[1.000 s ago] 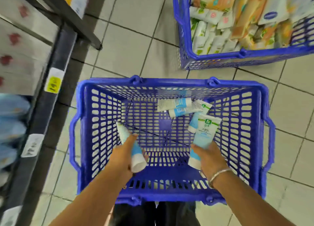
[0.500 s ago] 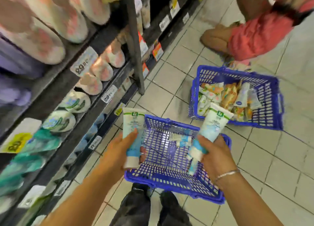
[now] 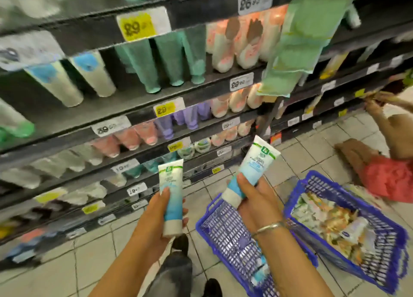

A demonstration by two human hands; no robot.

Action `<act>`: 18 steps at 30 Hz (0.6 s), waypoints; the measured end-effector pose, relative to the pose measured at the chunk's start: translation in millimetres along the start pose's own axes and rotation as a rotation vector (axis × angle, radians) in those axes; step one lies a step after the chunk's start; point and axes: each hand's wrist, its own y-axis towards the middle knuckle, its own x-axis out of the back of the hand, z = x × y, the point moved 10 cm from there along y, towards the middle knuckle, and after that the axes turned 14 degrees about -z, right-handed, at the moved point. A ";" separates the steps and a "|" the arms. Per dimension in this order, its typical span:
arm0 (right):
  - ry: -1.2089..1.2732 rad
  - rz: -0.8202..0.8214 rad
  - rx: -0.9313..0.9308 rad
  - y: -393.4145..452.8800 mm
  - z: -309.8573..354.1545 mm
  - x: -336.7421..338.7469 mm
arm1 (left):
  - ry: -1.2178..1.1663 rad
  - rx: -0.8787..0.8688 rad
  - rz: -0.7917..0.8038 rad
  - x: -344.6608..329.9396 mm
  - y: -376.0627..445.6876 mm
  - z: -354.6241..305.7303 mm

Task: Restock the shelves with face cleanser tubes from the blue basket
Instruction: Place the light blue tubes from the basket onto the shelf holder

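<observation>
The left hand [image 3: 156, 216] was closed around the lower half of a white-and-pale-blue plastic cleanser tube with a green logo [image 3: 171, 194], thumb laid along its front and fingers wrapped behind, holding it upright with its white cap at the bottom. The right hand [image 3: 257, 198] gripped a second tube of the same kind [image 3: 252, 169] near its blue lower part, fingers curled over it, the tube leaning with its crimped end up and to the right and its white cap down by the palm; a thin silver bangle [image 3: 270, 226] sat on that wrist. Both tubes were raised in front of the dark metal shelving unit [image 3: 125, 115], level with its lower tiers and touching none of them. On that unit stood rows of blurred tubes in teal, pink, lilac and white, with white and yellow price tags [image 3: 138, 26] along the shelf edges. Just to the right of the unit's base, on the pale tiled floor [image 3: 93, 263], sat the blue plastic lattice basket [image 3: 225, 234], directly under the right forearm, with a few more pale tubes lying in it. A second blue basket [image 3: 362, 229], filled with assorted packets, stood beside the first one, farther from the shelving. Beyond it crouched another person in a coral-red garment [image 3: 388, 178], one arm reaching toward the unit.
</observation>
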 end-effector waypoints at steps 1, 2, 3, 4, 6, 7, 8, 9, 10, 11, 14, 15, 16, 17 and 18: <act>-0.023 0.047 -0.006 -19.7 -2.9 -11.7 | -0.059 -0.003 -0.023 18.1 -17.3 -3.3; -0.048 0.090 -0.008 -39.9 -6.0 -20.5 | -0.115 -0.009 -0.045 35.4 -35.1 -5.2; -0.072 0.129 -0.011 -59.7 -8.8 -26.6 | -0.161 -0.019 -0.063 51.9 -52.9 -6.3; -0.094 0.169 -0.016 -77.8 -11.1 -31.8 | -0.201 -0.032 -0.077 66.7 -70.0 -7.4; -0.148 0.253 -0.020 -110.8 -14.7 -44.4 | -0.299 -0.056 -0.087 92.7 -102.1 -8.9; -0.184 0.299 -0.023 -127.0 -17.6 -52.8 | -0.352 -0.067 -0.091 105.8 -117.1 -9.7; -0.221 0.349 -0.025 -143.2 -21.4 -62.9 | -0.401 -0.080 -0.099 119.4 -131.2 -11.4; -0.252 0.402 -0.026 -161.1 -26.0 -75.4 | -0.448 -0.098 -0.108 134.7 -144.1 -14.1; -0.278 0.456 -0.026 -180.2 -30.6 -88.8 | -0.489 -0.120 -0.115 150.5 -156.6 -17.8; -0.300 0.511 -0.025 -200.3 -35.9 -102.5 | -0.516 -0.144 -0.122 166.7 -168.5 -21.6; -0.366 0.673 -0.014 -261.1 -56.8 -133.1 | -0.577 -0.214 -0.172 220.2 -201.9 -26.1; -0.386 0.711 -0.012 -279.5 -64.7 -137.2 | -0.597 -0.237 -0.184 237.6 -212.2 -25.3; -0.406 0.743 -0.012 -298.2 -72.7 -140.5 | -0.618 -0.262 -0.193 254.9 -222.8 -24.9; -0.418 0.772 -0.013 -317.3 -79.7 -145.0 | -0.633 -0.291 -0.195 272.1 -234.1 -26.1; -0.423 0.799 -0.015 -337.0 -85.7 -150.1 | -0.637 -0.322 -0.194 288.6 -246.1 -28.7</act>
